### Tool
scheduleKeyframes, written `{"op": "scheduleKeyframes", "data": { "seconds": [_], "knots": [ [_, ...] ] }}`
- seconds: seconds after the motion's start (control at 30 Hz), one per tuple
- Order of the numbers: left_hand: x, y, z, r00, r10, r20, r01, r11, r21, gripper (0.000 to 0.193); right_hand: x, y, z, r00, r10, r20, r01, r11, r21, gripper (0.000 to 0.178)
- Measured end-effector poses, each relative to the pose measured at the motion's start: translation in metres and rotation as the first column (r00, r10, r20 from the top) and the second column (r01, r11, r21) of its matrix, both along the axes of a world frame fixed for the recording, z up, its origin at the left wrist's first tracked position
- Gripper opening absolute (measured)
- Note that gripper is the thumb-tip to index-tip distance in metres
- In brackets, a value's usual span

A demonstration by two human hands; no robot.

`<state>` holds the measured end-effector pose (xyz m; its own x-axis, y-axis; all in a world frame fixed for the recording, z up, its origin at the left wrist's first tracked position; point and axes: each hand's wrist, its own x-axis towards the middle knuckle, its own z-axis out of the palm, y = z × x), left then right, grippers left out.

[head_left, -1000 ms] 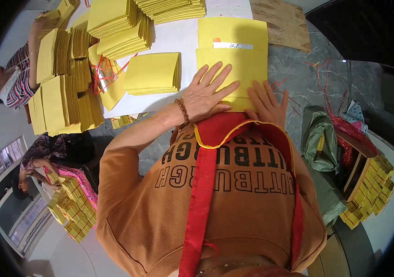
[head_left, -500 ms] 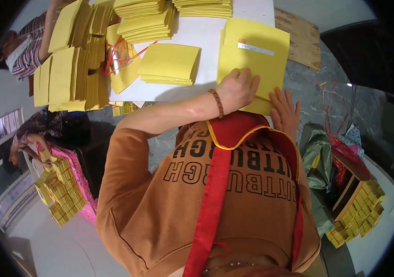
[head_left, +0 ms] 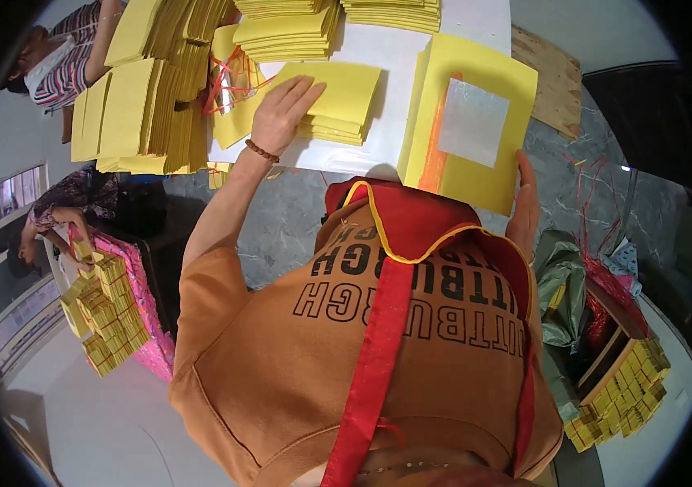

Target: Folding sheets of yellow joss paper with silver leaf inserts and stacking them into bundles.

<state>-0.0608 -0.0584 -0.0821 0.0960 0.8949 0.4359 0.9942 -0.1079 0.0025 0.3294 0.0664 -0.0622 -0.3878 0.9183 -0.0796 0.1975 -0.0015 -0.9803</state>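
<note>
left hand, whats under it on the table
The left hand lies flat on a small stack of yellow paper sheets, itself on a white board. The sheet under the palm is hidden.

The left hand (head_left: 281, 114) has moved off the big yellow sheet (head_left: 476, 154), over to ten o'clock, onto the small yellow pile (head_left: 338, 101). The sheet's silver square (head_left: 473, 122) shows now.

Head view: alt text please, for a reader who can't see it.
Left hand lies flat on a small yellow paper stack; right hand holds the edge of a large yellow sheet bearing a silver square. More yellow stacks crowd the white table.
</note>
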Motion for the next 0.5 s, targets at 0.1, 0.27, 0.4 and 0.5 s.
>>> {"op": "scheduleKeyframes", "data": {
  "seconds": [0.1, 0.27, 0.4, 0.5],
  "knots": [
    [-0.007, -0.019, -0.035, 0.999, -0.008, 0.046, 0.014, 0.992, -0.122, 0.050, -0.001, 0.002, -0.001, 0.995, 0.063, 0.080, -0.069, 0.995, 0.079, 0.046],
    [-0.008, -0.032, -0.039, 0.967, 0.026, 0.254, 0.062, 0.941, -0.333, 0.053, -0.007, 0.004, 0.003, 0.976, 0.086, 0.202, -0.122, 0.978, 0.172, 0.041],
    [-0.002, -0.034, -0.042, 0.994, -0.006, 0.105, 0.048, 0.911, -0.409, 0.055, -0.015, 0.000, 0.001, 0.975, 0.045, 0.219, -0.089, 0.977, 0.194, 0.037],
    [0.007, -0.036, -0.057, 0.999, 0.033, 0.013, -0.027, 0.956, -0.292, 0.056, -0.017, -0.002, -0.001, 0.953, 0.036, 0.302, -0.118, 0.960, 0.256, 0.035]
  ]
}}
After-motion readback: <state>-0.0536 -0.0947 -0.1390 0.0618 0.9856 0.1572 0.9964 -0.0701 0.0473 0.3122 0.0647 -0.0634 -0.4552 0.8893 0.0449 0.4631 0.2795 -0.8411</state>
